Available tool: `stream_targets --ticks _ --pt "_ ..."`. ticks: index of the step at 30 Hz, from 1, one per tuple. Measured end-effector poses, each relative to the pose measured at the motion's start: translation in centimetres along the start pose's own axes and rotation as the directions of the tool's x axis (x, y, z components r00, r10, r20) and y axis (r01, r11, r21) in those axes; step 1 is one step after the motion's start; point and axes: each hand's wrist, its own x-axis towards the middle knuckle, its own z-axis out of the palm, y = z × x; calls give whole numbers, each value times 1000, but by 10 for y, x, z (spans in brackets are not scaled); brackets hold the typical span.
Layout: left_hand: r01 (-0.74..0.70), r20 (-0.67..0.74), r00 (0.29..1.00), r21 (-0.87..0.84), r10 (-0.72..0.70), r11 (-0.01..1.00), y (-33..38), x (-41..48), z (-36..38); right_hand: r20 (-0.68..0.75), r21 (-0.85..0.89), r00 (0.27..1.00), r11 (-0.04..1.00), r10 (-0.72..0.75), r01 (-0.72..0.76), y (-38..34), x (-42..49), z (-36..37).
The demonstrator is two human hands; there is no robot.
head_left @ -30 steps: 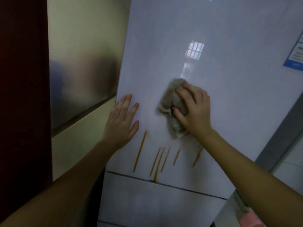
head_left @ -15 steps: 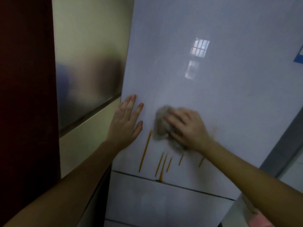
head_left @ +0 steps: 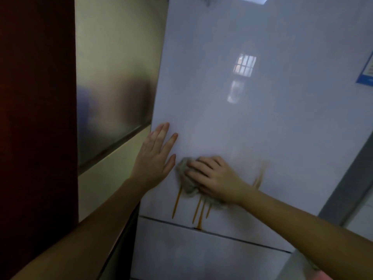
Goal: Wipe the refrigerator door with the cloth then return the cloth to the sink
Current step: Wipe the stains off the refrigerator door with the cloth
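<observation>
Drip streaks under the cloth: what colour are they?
Orange-yellow drip streaks, running down the pale refrigerator door below the cloth; head view.

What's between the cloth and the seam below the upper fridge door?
In the head view, orange drip streaks run down the refrigerator door from under the cloth held by the right hand to the seam; one reaches it.

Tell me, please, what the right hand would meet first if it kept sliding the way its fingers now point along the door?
The right hand, pressing the cloth on the refrigerator door, points toward the left hand. The cloth's leading edge would likely touch that hand's thumb first; the gap looks slim.
</observation>
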Motion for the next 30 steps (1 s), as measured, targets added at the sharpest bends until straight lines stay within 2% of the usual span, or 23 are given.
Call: stream_targets --ticks 2,4,6,8,10,12,14,17,20,22,25,27,28,30 --pt "-13 5 1000 2 13 1000 -3 0 2 1 -8 1000 1000 -20 20 2 -6 -2" --pt "-8 11 1000 -3 8 1000 -3 -1 3 -34 -34 999 999 30 -31 21 -2 -12" --pt "8 11 1000 -3 -8 1000 0 -2 3 -136 -69 975 980 177 -188 49 6 -28" --pt "19 4 1000 -2 -19 1000 3 -2 4 -231 -65 903 921 361 -385 77 12 -49" --pt "21 1 1000 -5 -21 1000 4 -1 3 -271 -39 844 871 463 -490 91 10 -63" --pt "22 11 1000 -9 -22 1000 4 -1 3 -272 -48 858 884 436 -464 86 -1 -60" --pt "30 28 999 -9 -29 1000 4 -1 2 -221 -63 917 933 332 -354 68 -21 -44" --pt "32 35 999 -2 -32 999 4 -2 1 -63 -49 991 992 116 -119 28 -66 -13" --pt "22 18 1000 3 -23 1000 4 -1 1 111 -33 992 997 -68 72 -4 -115 4" --pt "29 14 999 1 -29 1000 5 -1 2 136 -19 989 998 -52 55 -5 -130 0" --pt "45 11 999 -6 -45 999 9 -1 2 18 -30 990 990 136 -136 22 -118 -22" --pt "58 12 998 -14 -58 998 12 0 3 -129 -29 920 926 369 -375 48 -102 -45" --pt "63 11 998 -17 -63 998 13 1 4 -201 -3 840 858 503 -514 60 -95 -56" --pt "66 3 998 -19 -66 998 14 1 6 -320 109 622 680 715 -725 76 -88 -73"
